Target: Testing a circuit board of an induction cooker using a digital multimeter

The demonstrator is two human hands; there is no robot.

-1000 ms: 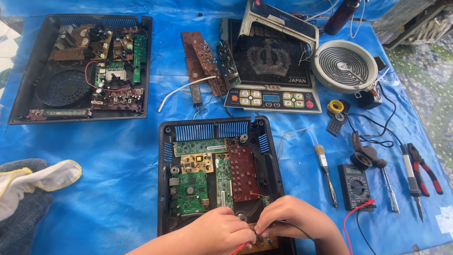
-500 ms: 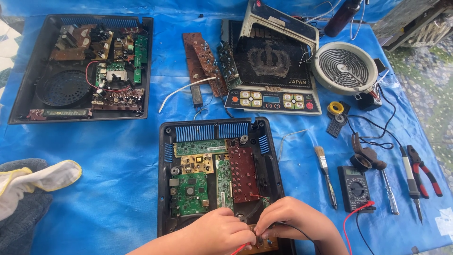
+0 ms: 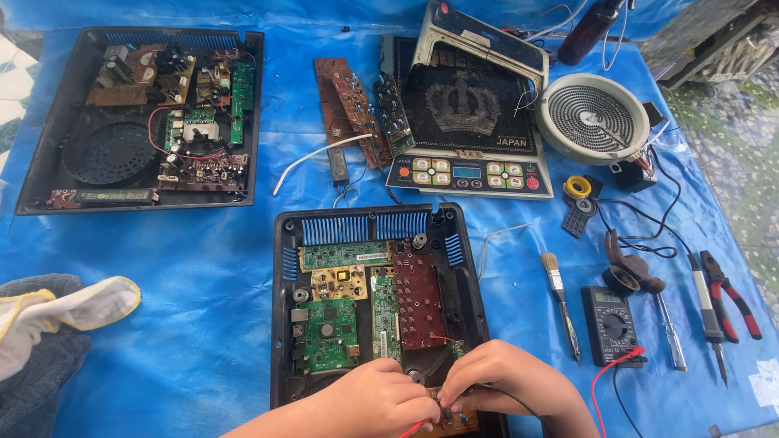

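An open black appliance case [image 3: 284,308] lies in front of me, with green and red-brown circuit boards [image 3: 369,292] inside. My left hand [image 3: 377,401] and my right hand [image 3: 507,377] meet at the case's near edge over a small brown circuit board [image 3: 450,418]. My left hand's fingers pinch a red probe or wire at that board. With my right hand I hold a black lead against the board. Which component each tip touches is hidden by my fingers.
A second open black case [image 3: 49,154] sits at the far left. A cooktop panel [image 3: 466,130] and round heating coil [image 3: 592,118] lie at the back. A brush [image 3: 560,300], multimeter [image 3: 613,324], screwdriver [image 3: 669,328], soldering iron [image 3: 707,312] and red pliers [image 3: 730,296] lie right. A cloth [image 3: 57,312] lies left.
Both hands stay at the small board with only slight finger shifts. Nothing else on the blue sheet has moved.
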